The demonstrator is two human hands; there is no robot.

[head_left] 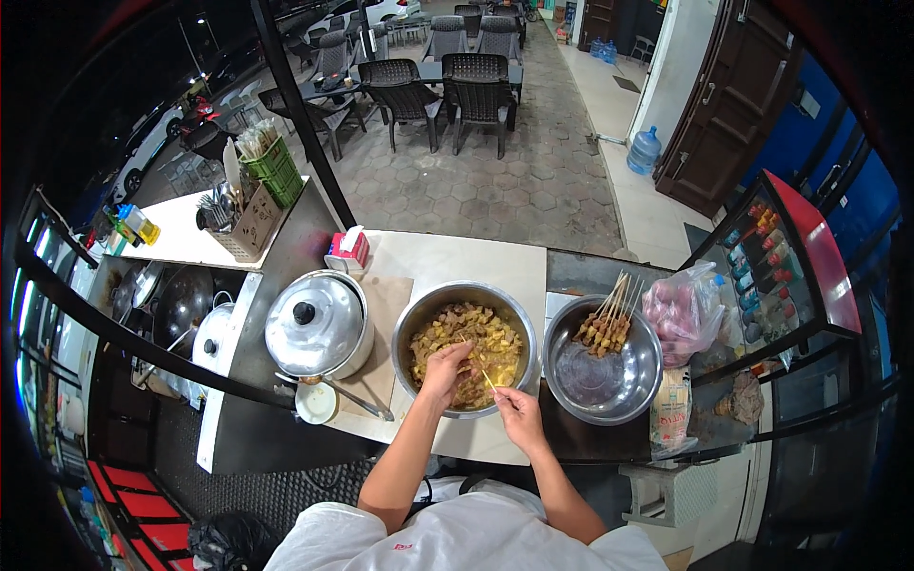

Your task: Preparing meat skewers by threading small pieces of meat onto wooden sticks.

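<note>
Over a steel bowl point(529, 324) of yellowish marinated meat pieces point(457, 319), my two hands work close together. My right hand point(519, 415) pinches the lower end of a thin wooden skewer point(488, 379), which slants up and left. Fingers of my left hand point(447, 373) are closed near the skewer's upper end; a small piece of meat seems to be there, though the fingers mostly hide it. To the right stands a second steel bowl point(595, 385), where several loaded meat skewers point(604, 332) lie bunched with bare sticks pointing up and away.
A lidded pot point(317, 324) stands left, beside a small cup point(316, 403) and a metal utensil point(367, 402). Behind is a tissue box point(348, 249). At right are a pinkish plastic bag point(681, 309) and a glass display case point(776, 266). A cutlery basket point(246, 224) sits far left.
</note>
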